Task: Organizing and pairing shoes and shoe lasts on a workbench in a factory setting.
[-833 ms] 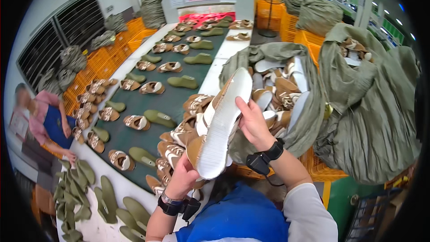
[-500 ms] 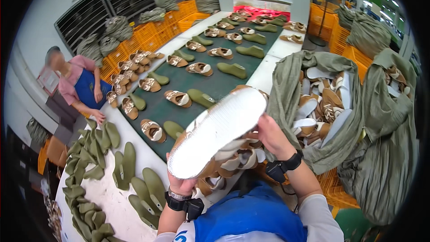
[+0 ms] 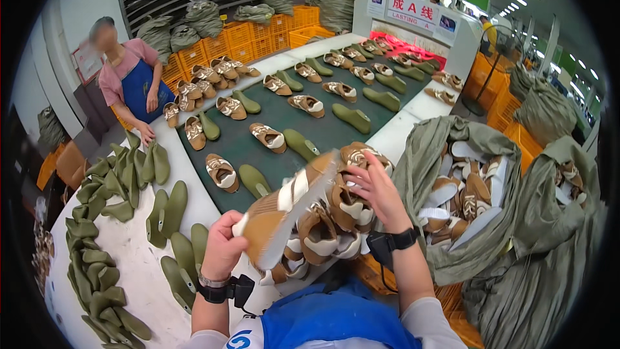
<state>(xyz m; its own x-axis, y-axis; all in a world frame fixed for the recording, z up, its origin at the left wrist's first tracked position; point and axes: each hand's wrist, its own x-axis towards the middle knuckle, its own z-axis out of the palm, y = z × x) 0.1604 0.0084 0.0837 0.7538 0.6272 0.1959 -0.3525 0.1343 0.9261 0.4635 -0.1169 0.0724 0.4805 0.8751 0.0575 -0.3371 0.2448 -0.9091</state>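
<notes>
A brown shoe upper with white stripes (image 3: 274,220) is tilted in front of me, its pale flat sole side turned toward the right. My left hand (image 3: 223,245) grips it at the near left end, thumb and fingers closed around the edge. Free of the shoe, my right hand (image 3: 380,195) hangs open with fingers spread, beside its far end. Below and between my hands lies a heap of brown and white shoe uppers (image 3: 320,236) at the table's near edge. An olive-green shoe last (image 3: 254,179) rests on the dark belt just beyond the held shoe.
Rows of uppers and lasts ride the green belt (image 3: 248,139). Many green lasts (image 3: 171,210) crowd the white table (image 3: 139,262) on my left, where a co-worker in a blue apron (image 3: 139,94) touches some. A cloth-lined bin (image 3: 413,174) of uppers stands at my right.
The shoe has turned from showing its white underside to showing its brown side, and moved slightly left. My right hand has let go of it. My view has shifted.
</notes>
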